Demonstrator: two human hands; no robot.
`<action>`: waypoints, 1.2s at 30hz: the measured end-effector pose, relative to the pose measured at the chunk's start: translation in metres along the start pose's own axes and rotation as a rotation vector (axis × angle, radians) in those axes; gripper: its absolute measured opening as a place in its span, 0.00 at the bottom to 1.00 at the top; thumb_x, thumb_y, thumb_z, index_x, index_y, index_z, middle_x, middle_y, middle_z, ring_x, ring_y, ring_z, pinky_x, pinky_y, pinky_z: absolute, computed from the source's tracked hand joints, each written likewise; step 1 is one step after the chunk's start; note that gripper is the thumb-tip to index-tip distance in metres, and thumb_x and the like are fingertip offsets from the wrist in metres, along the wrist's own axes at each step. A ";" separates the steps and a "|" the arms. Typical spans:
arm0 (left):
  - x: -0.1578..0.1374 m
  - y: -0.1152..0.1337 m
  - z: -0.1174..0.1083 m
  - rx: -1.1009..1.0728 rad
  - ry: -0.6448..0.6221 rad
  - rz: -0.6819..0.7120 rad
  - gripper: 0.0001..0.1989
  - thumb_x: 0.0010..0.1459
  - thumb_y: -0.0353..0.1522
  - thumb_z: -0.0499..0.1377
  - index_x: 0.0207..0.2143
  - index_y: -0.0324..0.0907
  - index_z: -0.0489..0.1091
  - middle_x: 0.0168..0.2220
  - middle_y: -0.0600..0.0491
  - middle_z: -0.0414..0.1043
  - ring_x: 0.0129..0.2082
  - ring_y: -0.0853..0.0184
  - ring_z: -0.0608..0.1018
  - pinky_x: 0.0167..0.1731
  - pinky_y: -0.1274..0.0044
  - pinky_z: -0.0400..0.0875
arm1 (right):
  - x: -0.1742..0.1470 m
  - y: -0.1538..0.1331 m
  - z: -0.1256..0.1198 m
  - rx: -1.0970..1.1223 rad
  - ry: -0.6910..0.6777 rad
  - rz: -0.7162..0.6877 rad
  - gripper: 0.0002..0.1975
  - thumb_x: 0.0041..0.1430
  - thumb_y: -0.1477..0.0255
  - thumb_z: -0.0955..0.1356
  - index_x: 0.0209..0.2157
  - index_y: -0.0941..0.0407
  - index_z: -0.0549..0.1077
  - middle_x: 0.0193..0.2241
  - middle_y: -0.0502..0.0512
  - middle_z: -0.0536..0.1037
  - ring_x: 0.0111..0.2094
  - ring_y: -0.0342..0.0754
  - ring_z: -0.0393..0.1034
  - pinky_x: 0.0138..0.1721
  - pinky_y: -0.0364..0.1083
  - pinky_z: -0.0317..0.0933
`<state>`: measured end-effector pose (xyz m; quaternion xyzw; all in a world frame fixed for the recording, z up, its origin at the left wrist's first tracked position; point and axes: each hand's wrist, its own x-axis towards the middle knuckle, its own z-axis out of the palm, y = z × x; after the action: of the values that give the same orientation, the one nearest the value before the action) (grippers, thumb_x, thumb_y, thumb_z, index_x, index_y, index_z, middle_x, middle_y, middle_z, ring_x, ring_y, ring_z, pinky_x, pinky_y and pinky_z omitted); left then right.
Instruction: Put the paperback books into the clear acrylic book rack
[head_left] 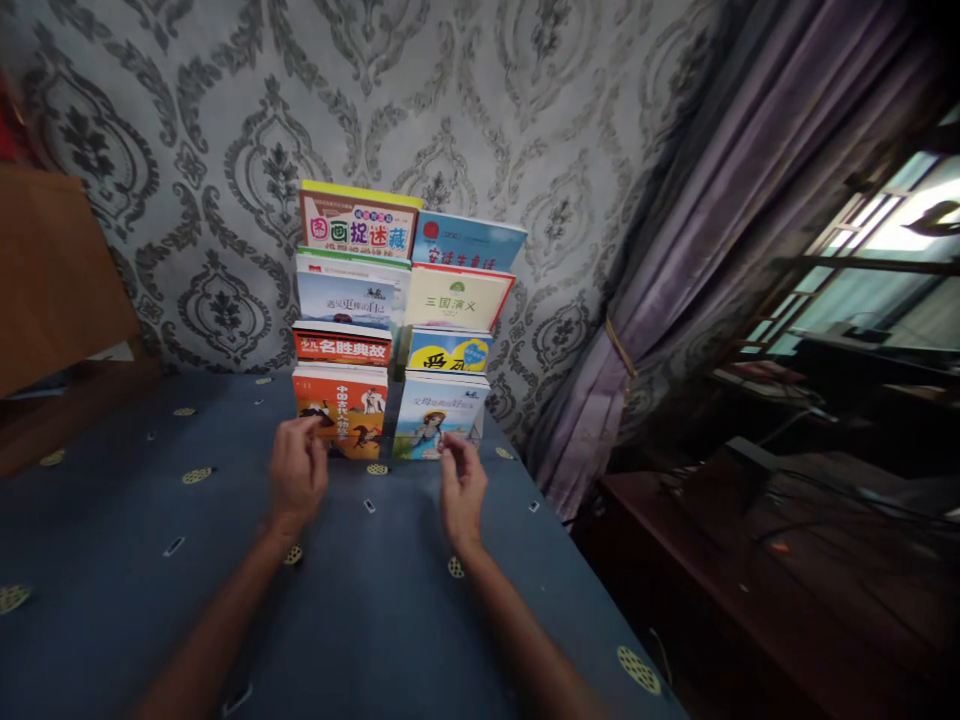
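Note:
Several children's books stand in two stepped columns against the wall. At the bottom left is an orange book (341,400); at the bottom right, a pale blue book with a girl in a hat (442,405) on its cover. My left hand (298,475) hovers by the orange book's lower left corner, fingers loosely bent and apart, holding nothing. In front of the pale blue book is my right hand (463,490), its thumb and fingers slightly parted with nothing between them. Whether the fingertips touch the covers I cannot tell. Any rack behind the books is hidden.
A dark blue patterned tablecloth (360,600) covers the table under the books. To the left stands a brown cardboard box (60,280). Purple curtains (600,400) hang on the right, beside a dark red surface (750,580) with cables.

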<state>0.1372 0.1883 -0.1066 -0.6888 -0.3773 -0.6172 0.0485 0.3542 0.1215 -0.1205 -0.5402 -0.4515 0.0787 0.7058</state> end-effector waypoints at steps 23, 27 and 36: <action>0.029 0.110 0.095 0.217 -0.479 0.174 0.28 0.66 0.23 0.46 0.68 0.31 0.53 0.69 0.30 0.54 0.72 0.44 0.53 0.64 0.47 0.57 | 0.126 0.006 -0.026 -0.542 -0.106 -0.470 0.24 0.70 0.61 0.57 0.53 0.60 0.75 0.51 0.68 0.76 0.55 0.58 0.68 0.59 0.61 0.61; 0.029 0.108 0.097 0.204 -0.484 0.169 0.29 0.66 0.23 0.44 0.70 0.32 0.50 0.69 0.30 0.53 0.72 0.44 0.52 0.63 0.46 0.58 | 0.125 0.007 -0.027 -0.546 -0.097 -0.475 0.23 0.71 0.61 0.58 0.53 0.58 0.75 0.51 0.66 0.77 0.54 0.56 0.69 0.59 0.60 0.62; 0.002 0.112 0.080 0.171 -0.445 0.318 0.26 0.65 0.21 0.45 0.65 0.34 0.58 0.69 0.34 0.56 0.72 0.50 0.55 0.64 0.53 0.61 | 0.127 0.005 -0.031 -0.499 -0.139 -0.474 0.23 0.70 0.59 0.59 0.53 0.59 0.75 0.52 0.67 0.76 0.55 0.57 0.70 0.60 0.60 0.61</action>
<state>0.2668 0.1517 -0.0790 -0.8511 -0.3166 -0.4016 0.1184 0.4520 0.1782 -0.0548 -0.5694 -0.6166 -0.1637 0.5185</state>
